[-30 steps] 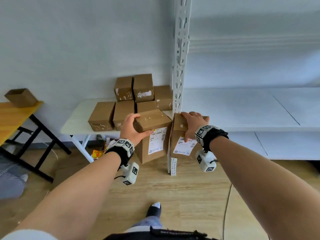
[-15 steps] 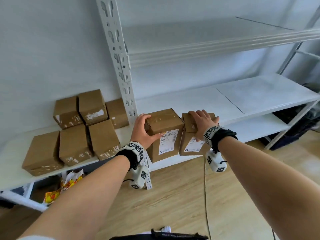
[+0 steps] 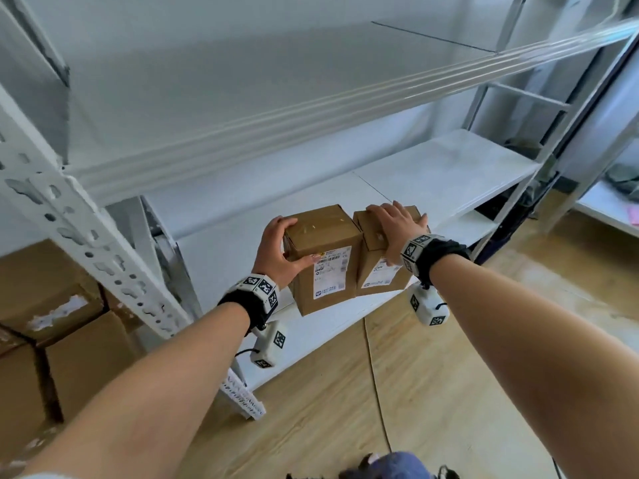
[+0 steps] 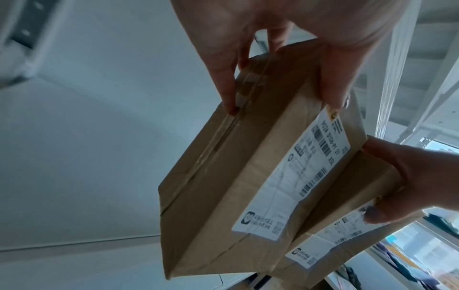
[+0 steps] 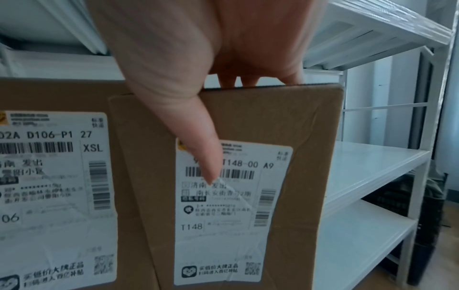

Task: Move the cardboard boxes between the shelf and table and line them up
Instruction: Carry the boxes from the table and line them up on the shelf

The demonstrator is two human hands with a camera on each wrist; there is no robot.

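Note:
I carry two labelled cardboard boxes side by side in the air, just in front of the white shelf board (image 3: 432, 181). My left hand (image 3: 276, 250) grips the larger left box (image 3: 321, 261) (image 4: 236, 186) (image 5: 49, 196) by its top left corner, fingers on the side and thumb on the label face. My right hand (image 3: 394, 226) (image 5: 211, 78) grips the smaller right box (image 3: 380, 267) (image 5: 248, 196) (image 4: 347, 225) from above, fingers over the top and thumb down the labelled front. The two boxes touch each other.
Several more cardboard boxes (image 3: 52, 340) stand at the lower left behind the perforated white shelf upright (image 3: 86, 243). An upper shelf rail (image 3: 345, 105) crosses above. A lower shelf board (image 3: 466, 226) and dark items sit at the right. A cable (image 3: 373, 375) lies on the wooden floor.
The view has swung right: the boxes on the table have slid to the far left edge. Both hands still hold their boxes, now in front of the middle shelf.

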